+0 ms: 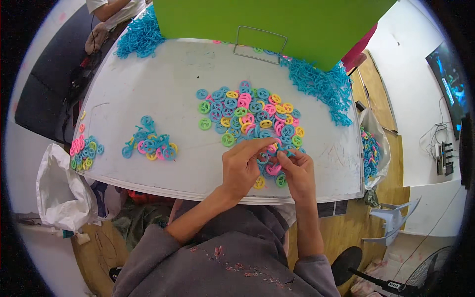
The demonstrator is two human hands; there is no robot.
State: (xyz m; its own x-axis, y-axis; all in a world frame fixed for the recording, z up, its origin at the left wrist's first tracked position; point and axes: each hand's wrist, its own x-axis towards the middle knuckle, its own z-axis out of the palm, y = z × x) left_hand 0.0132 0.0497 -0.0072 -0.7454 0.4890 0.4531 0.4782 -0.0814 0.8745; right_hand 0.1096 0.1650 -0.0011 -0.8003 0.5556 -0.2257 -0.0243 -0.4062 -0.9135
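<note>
Both hands meet over the near edge of a heap of small plastic wheels (246,114) in blue, pink, yellow and green. My left hand (240,168) is closed, thumb and fingertips pinching a small pink wheel (271,148). Right beside it, my right hand (299,175) pinches a short blue plastic stick (280,147) against that wheel. Whether the stick passes into the wheel is too small to tell. More loose wheels lie under and between the hands, partly hidden by the fingers.
Left of the heap sits a group of blue sticks with wheels on them (148,141). Blue sticks pile up at the far left (141,34) and far right (321,86). A green panel (247,20) stands at the back, a wire frame (260,44) before it. White sacks (64,188) hang beside the table.
</note>
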